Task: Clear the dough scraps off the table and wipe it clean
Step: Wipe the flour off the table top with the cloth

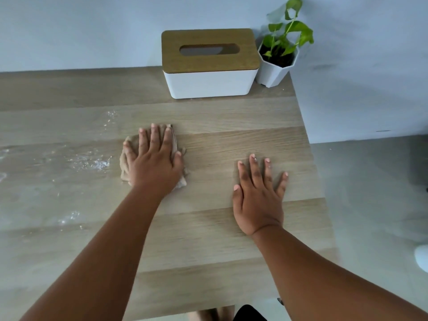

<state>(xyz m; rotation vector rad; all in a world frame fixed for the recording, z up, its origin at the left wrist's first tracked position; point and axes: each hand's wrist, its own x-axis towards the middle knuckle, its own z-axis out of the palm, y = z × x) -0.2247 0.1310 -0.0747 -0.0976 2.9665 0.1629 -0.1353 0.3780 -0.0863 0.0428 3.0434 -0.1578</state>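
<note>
Now the left hand (pixel 152 163) is flat on a crumpled beige cloth (pixel 178 179), fingers straight and spread, pressing it onto the wooden surface (pixel 220 239) near the middle. Over on the right, the right hand (pixel 259 200) lies palm down on bare wood, fingers splayed and relaxed, grasping nothing, well apart from the cloth. And look left of the cloth: white floury specks and smears (pixel 97 162) dot the wood just beside it, with more patches (pixel 69 217) closer to the near edge and a faint dusting (pixel 111 115) farther back. Whether any of that is actual dough or just flour is hard to tell from this angle. At the far edge stands a white tissue box (pixel 208 83) with a wooden lid, and right beside it, in the corner, a small green plant (pixel 287 35) in a white pot.
</note>
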